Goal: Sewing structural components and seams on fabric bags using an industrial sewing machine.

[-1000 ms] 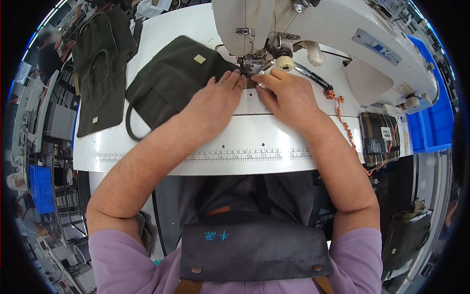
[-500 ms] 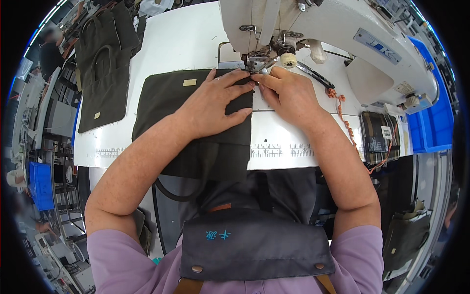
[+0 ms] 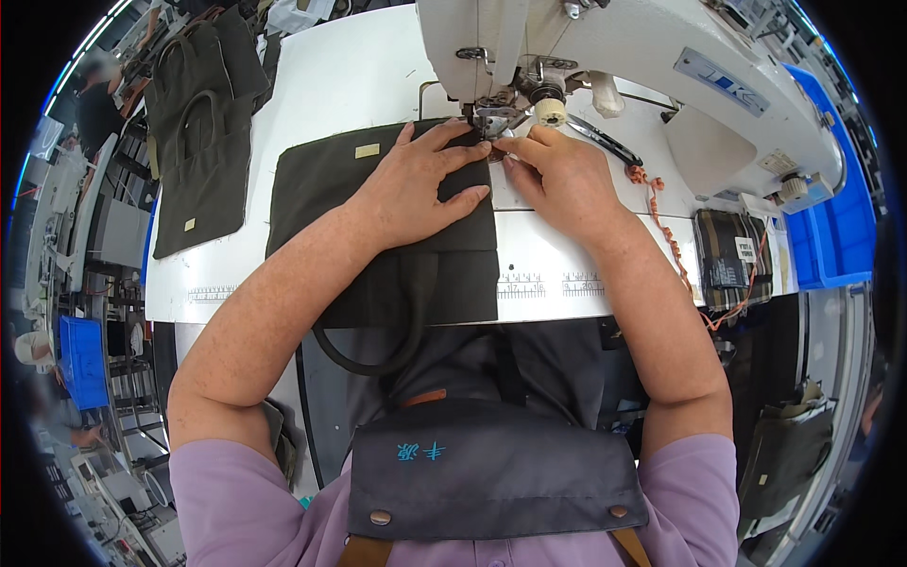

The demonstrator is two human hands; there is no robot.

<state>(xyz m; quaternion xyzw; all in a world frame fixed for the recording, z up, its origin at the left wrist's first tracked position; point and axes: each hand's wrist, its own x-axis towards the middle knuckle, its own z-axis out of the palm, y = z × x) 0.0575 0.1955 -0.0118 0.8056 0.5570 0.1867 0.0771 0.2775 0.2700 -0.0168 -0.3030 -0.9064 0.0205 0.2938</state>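
Observation:
A dark olive cloth tote bag with a small pale label lies flat on the sewing table, its top right corner beside the presser foot. My left hand presses on it with fingers spread, fingertips just left of the needle area. Close to that corner, my right hand has curled fingers, its index fingertip at the bag's right edge. The thumb sits just below, and how firmly it pinches the cloth is partly hidden. One bag handle droops over the table's front edge.
The white sewing machine spans the top right. Black thread snips on a coiled orange cord lie right of my right hand. More olive bags lie at left. Folded plaid cloth and a blue bin are at right.
The bag has shifted slightly right and away from me, its handle now swinging clearer at the front edge. My right thumb has drawn a little away from the cloth edge.

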